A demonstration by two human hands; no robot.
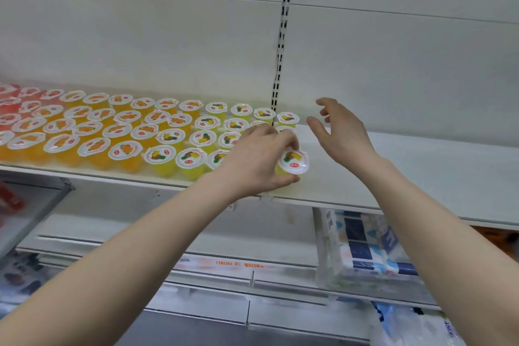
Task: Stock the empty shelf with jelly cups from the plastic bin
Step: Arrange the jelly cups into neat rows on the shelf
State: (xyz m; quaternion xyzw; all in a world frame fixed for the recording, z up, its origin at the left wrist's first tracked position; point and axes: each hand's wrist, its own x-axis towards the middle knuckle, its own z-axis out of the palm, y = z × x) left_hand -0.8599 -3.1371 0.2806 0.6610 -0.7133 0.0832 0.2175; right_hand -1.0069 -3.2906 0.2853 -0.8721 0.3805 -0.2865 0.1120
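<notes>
Rows of jelly cups [126, 132] fill the left part of the white shelf [421, 166]: red at the far left, orange in the middle, yellow towards the right. My left hand [258, 160] grips a yellow jelly cup [295, 164] at the right end of the front row, tilted, its base near the shelf's front edge. My right hand [339, 132] hovers just right of the rows with relaxed, spread fingers and holds nothing. The plastic bin is out of view.
To the right of the cups the shelf board is bare. A slotted upright [282, 36] runs up the back wall. Below hang lower shelves, with a wrapped tissue pack [362, 247] at the right and packaged goods at the far left [11, 199].
</notes>
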